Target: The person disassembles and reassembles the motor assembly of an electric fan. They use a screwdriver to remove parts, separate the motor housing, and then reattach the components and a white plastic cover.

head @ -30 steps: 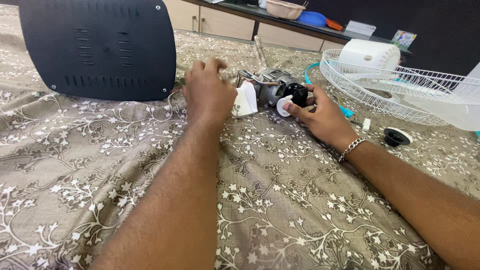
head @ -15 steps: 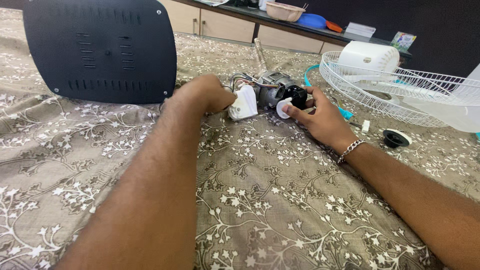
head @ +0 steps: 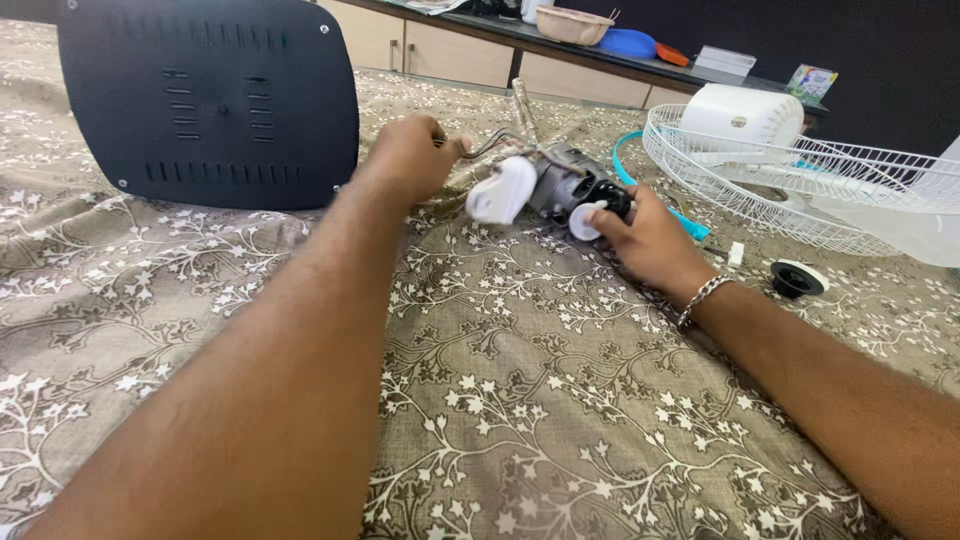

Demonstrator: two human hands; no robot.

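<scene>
A grey and black fan motor (head: 572,186) lies on the patterned cloth, with wires running from it to a white plastic part (head: 500,190) that hangs blurred in the air. My left hand (head: 412,155) is closed around those wires just left of the white part. My right hand (head: 645,238) rests on the cloth and grips the motor's right end, thumb on a small white knob (head: 583,220). A bracelet sits on the right wrist.
A large black vented panel (head: 210,100) stands at the left. A white wire fan guard (head: 800,180) with a white housing (head: 742,115) lies at the right. A small black cap (head: 796,279) sits near it. Cabinets with bowls lie behind.
My left hand has lifted off the motor and pulled up and left, drawing the wires and white part with it. My right hand stays on the motor.
</scene>
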